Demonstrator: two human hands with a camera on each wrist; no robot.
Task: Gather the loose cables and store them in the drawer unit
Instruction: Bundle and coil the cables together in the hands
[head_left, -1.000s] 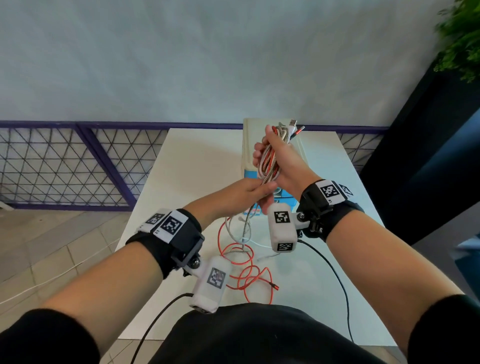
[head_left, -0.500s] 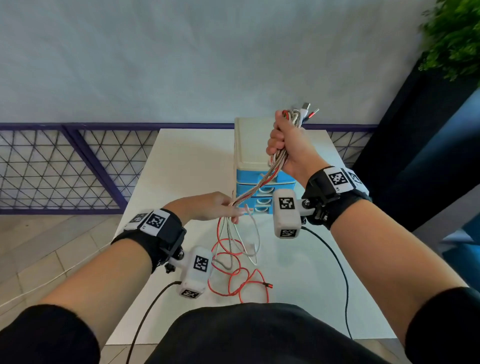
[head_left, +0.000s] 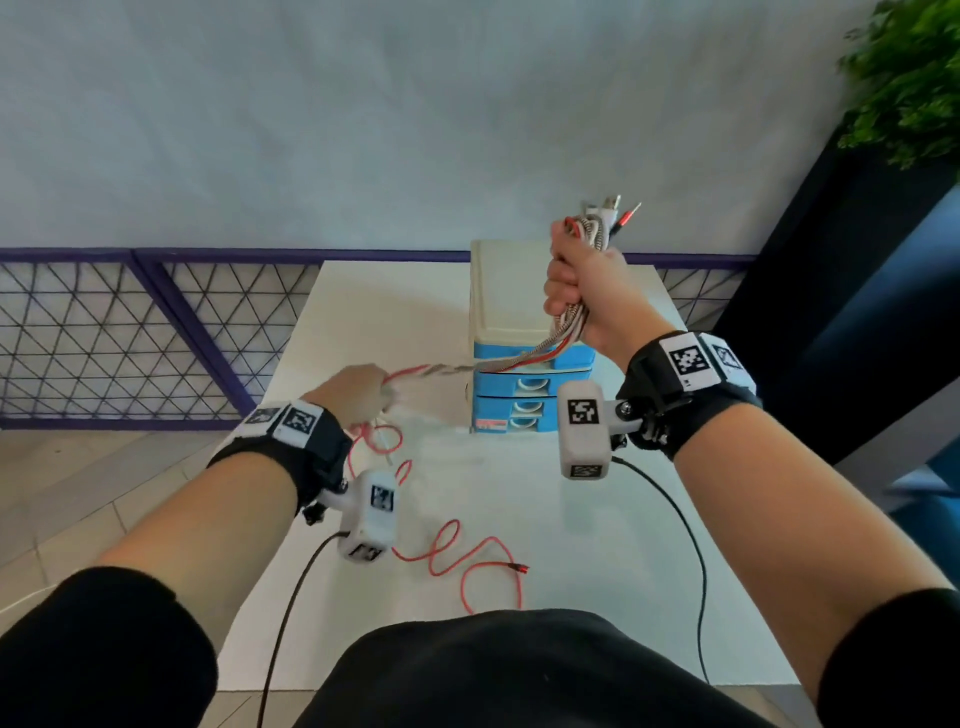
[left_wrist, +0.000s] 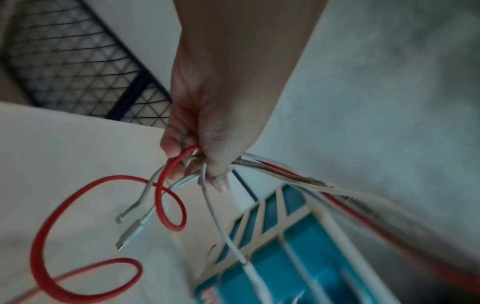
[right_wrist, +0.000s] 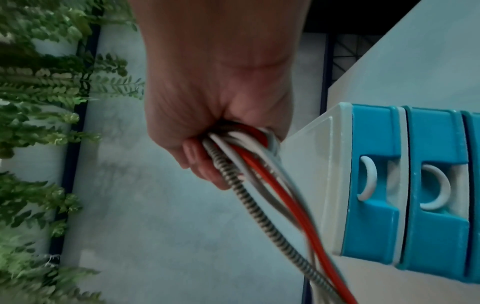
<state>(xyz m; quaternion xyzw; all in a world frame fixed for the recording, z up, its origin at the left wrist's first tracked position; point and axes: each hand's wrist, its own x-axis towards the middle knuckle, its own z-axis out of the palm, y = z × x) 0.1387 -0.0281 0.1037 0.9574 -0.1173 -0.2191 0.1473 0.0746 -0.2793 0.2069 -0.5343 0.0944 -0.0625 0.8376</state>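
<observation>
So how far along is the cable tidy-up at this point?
Gathering is partly done. The right hand grips the cable bundle by one end above the drawer unit. The left hand pinches the strands further along, pulled out to the left. The red cable tail lies loose on the table. The visible drawers look shut, so coiling and storing remain.

A bundle of red, white and braided grey cables (head_left: 566, 322) stretched taut above the white-framed, blue-drawered plastic drawer unit (head_left: 506, 291); a loose red cable (head_left: 467, 561) tail curled on the surface before it, drawers closed.
</observation>
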